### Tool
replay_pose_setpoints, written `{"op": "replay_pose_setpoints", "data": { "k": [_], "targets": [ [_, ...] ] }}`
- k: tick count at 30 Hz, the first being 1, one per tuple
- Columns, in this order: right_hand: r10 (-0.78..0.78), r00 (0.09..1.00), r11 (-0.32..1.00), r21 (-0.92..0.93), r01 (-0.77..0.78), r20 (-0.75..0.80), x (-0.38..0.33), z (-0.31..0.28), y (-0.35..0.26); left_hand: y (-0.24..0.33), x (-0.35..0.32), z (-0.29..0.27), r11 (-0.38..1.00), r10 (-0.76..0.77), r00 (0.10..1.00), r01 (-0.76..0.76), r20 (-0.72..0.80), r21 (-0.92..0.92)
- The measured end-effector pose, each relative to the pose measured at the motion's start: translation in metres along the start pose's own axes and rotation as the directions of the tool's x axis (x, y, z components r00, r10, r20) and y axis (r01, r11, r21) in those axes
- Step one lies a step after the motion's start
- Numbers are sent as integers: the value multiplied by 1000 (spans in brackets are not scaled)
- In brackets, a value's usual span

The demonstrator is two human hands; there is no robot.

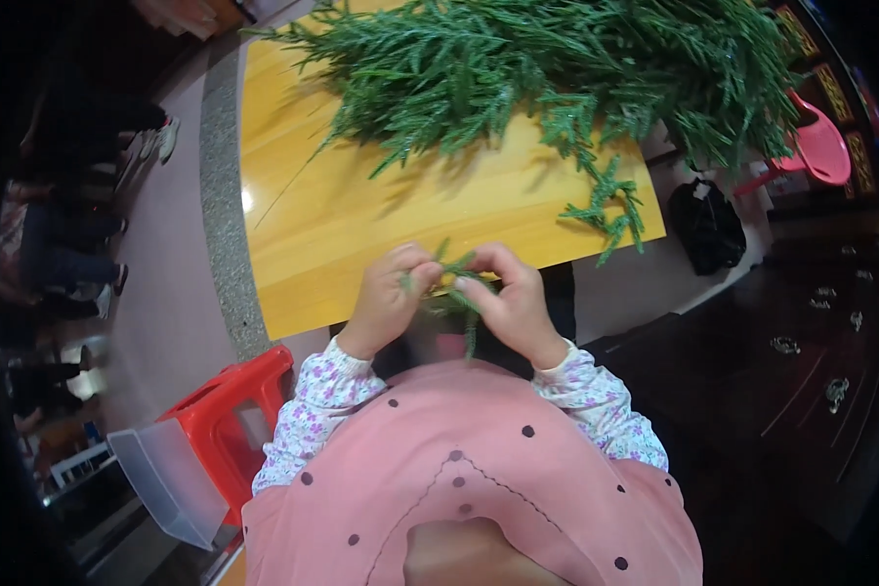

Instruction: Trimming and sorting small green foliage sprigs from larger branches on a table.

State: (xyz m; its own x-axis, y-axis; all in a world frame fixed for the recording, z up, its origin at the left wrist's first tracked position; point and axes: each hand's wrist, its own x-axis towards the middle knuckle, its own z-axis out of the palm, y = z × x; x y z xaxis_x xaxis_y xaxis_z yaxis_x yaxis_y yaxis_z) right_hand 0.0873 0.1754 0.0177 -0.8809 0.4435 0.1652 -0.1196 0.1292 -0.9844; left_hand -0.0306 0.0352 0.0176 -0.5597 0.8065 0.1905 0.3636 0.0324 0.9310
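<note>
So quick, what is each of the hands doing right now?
Left hand: closed, pinching the green sprig.
Right hand: closed, pinching the same sprig.

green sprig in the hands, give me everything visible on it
The sprig is a small green piece with thin needle-like fronds, looking like the same foliage as the pile at the far end of the yellow table. It is pinched between the left hand and the right hand, above the near table edge. Short tips poke up between the thumbs, and a darker strand hangs down below the fingers. Its stem is hidden.
</note>
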Motion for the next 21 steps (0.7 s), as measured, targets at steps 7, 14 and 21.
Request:
{"op": "replay_pose_setpoints", "data": {
  "k": [7,14,21],
  "targets": [
    [-414,906,773,-493,399,85,9,2,-1,-8,-11,2,886,-350,936,320,-31,-336],
    [-416,904,714,-651,257,-98,18,-36,10,10,-3,16,748,-500,866,447,27,-491],
    [-427,839,460,-880,-121,-338,24,-149,18,9,-12,6,754,-540,842,491,14,-436]
  ]
}}
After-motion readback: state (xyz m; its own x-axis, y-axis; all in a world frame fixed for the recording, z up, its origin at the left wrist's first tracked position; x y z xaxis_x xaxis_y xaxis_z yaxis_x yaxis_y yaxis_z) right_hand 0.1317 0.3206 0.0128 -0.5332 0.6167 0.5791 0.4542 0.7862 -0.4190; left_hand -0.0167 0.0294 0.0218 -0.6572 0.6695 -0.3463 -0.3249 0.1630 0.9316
